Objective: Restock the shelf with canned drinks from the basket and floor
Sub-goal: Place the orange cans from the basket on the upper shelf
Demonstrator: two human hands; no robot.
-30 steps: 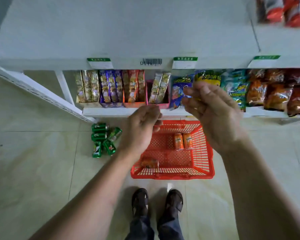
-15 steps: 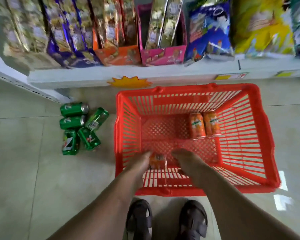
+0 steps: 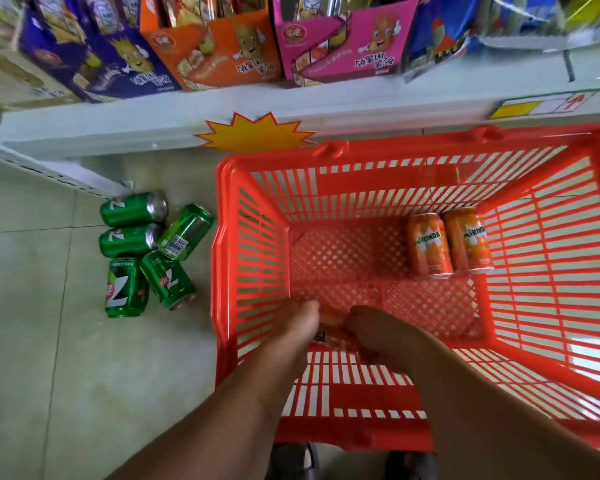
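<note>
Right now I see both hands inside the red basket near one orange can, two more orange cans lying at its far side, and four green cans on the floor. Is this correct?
Not quite: the green cans on the floor number five, not four, as the head view shows. The rest holds: both the left hand and right hand are inside the red basket at one orange can, and two more orange cans lie at its far side.

Listed from my screen: red slatted basket (image 3: pixel 250 258); two orange cans (image 3: pixel 447 244) inside it; five green cans (image 3: pixel 146 251) with white lettering; purple box (image 3: pixel 94 60), orange box (image 3: pixel 219 53), pink box (image 3: pixel 343 43); yellow starburst sticker (image 3: pixel 255 133), red-edged.
</note>
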